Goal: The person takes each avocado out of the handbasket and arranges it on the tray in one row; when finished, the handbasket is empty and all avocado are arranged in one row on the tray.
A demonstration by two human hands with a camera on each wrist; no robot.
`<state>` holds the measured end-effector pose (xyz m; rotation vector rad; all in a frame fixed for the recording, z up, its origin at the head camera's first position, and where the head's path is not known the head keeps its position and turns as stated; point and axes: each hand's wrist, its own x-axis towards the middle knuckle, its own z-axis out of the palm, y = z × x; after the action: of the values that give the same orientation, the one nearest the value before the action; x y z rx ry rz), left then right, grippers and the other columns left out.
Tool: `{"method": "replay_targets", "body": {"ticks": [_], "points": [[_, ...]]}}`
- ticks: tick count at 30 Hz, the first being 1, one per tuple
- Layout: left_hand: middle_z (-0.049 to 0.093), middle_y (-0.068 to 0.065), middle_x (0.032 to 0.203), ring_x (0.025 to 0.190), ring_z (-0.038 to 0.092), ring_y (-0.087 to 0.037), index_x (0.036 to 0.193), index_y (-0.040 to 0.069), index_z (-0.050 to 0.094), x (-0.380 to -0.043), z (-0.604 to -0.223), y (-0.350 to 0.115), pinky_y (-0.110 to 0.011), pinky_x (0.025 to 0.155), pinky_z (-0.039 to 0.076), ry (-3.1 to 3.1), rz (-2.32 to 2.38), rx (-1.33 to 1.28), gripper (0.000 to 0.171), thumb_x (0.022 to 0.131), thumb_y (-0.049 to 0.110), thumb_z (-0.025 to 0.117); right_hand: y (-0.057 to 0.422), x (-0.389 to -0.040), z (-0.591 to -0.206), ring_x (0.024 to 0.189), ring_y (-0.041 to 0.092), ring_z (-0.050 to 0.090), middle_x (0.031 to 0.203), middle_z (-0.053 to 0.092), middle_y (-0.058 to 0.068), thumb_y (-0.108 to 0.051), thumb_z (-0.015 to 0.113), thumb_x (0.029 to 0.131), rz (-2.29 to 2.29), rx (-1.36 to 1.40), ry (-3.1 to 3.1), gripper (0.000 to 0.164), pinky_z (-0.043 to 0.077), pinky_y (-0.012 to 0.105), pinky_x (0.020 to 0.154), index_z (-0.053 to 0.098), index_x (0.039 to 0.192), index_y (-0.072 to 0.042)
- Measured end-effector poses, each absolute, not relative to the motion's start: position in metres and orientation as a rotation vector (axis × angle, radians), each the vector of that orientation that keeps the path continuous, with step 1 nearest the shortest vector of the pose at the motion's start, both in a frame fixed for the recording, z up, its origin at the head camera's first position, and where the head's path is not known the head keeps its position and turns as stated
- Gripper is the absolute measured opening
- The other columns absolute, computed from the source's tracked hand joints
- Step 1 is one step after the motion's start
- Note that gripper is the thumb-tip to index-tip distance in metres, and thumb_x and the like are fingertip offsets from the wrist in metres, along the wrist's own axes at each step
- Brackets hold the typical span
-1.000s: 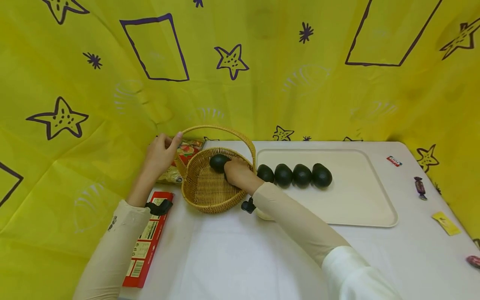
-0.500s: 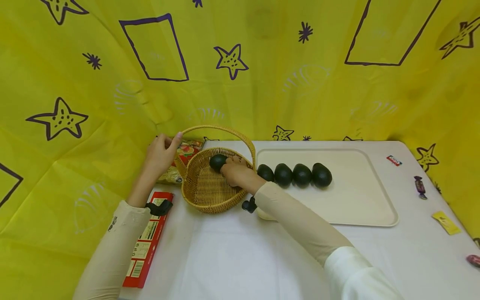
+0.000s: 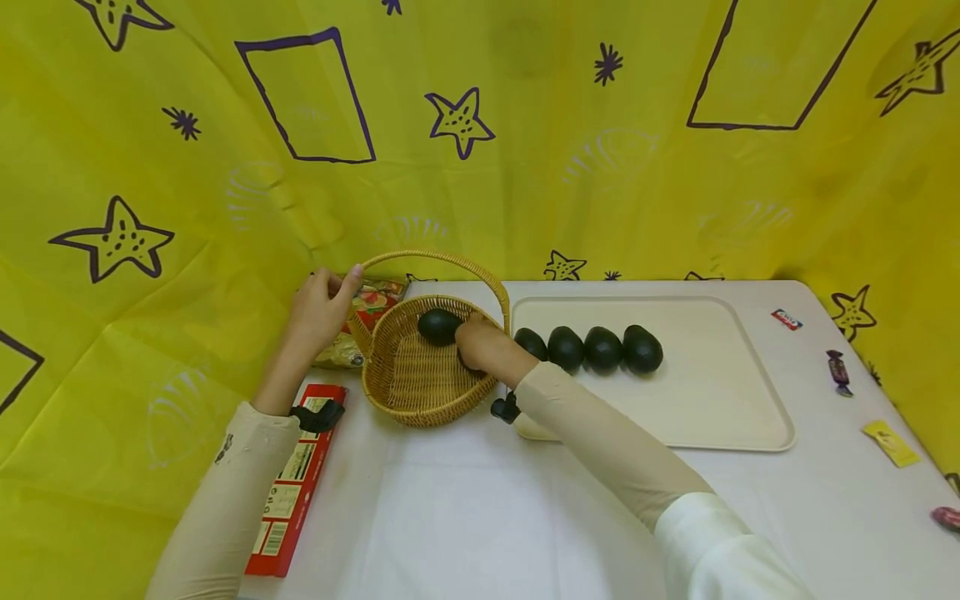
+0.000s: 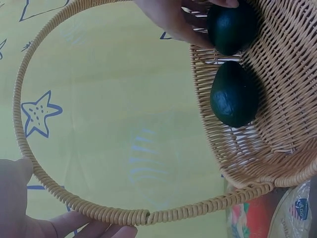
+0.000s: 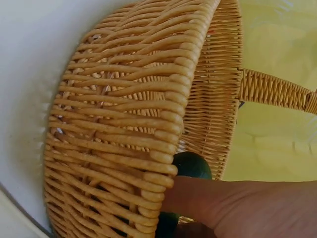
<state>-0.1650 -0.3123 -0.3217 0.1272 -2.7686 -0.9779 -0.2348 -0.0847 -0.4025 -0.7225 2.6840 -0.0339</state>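
Note:
My left hand (image 3: 321,308) holds the arched handle (image 3: 435,254) of a wicker basket (image 3: 420,414); the left wrist view shows its thumb and fingers (image 4: 106,230) around the handle. My right hand (image 3: 487,346) reaches over the basket's right side, fingers down inside. In the left wrist view its fingers grip a dark green avocado (image 4: 232,29) against the basket wall. A second avocado (image 3: 439,327) lies in the basket just left of that hand. The right wrist view shows the woven rim (image 5: 183,74) hiding most of the gripped fruit.
A cream tray (image 3: 720,375) right of the basket bears several avocados (image 3: 602,350) in a row. A red box (image 3: 300,483) lies at the front left, a food packet (image 3: 382,296) behind the basket. Small wrapped sweets (image 3: 839,372) lie along the right edge.
My right hand shifted slightly left inside the basket, then back to the right, showing more of the avocado beside it. My left hand stays on the handle.

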Motion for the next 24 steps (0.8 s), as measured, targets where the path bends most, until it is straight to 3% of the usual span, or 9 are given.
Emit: {"method": "replay_targets", "body": {"ticks": [7, 15, 24], "points": [[0.056, -0.023, 0.111, 0.093, 0.053, -0.037, 0.117, -0.005, 0.054, -0.1641, -0.3198, -0.3116, -0.046, 0.078, 0.045, -2.773, -0.961, 0.136, 0.075, 0.107, 0.067, 0.036, -0.0812, -0.2346, -0.4072, 0.115, 0.026, 0.065, 0.132, 0.065, 0.021, -0.009, 0.076, 0.097, 0.047, -0.854, 2.673, 0.034, 0.056, 0.037, 0.096, 0.069, 0.129, 0.001], [0.056, -0.023, 0.112, 0.094, 0.054, -0.037, 0.118, -0.005, 0.053, -0.1638, -0.3199, -0.3120, -0.046, 0.079, 0.045, -2.775, -0.970, 0.139, 0.076, 0.107, 0.068, 0.036, -0.0792, -0.2375, -0.4071, 0.105, 0.022, 0.068, 0.123, 0.074, 0.018, -0.008, 0.087, 0.088, 0.090, -0.998, 2.648, 0.030, 0.057, 0.033, 0.092, 0.074, 0.116, -0.002], [0.056, -0.024, 0.114, 0.094, 0.055, -0.037, 0.119, -0.005, 0.054, -0.1651, -0.3217, -0.3127, -0.046, 0.078, 0.046, -2.765, -0.978, 0.149, 0.079, 0.106, 0.071, 0.036, -0.0778, -0.2373, -0.4076, 0.112, 0.027, 0.071, 0.123, 0.073, 0.018, -0.016, 0.087, 0.089, 0.006, -0.998, 2.632, 0.034, 0.057, 0.035, 0.094, 0.074, 0.118, -0.002]]}}
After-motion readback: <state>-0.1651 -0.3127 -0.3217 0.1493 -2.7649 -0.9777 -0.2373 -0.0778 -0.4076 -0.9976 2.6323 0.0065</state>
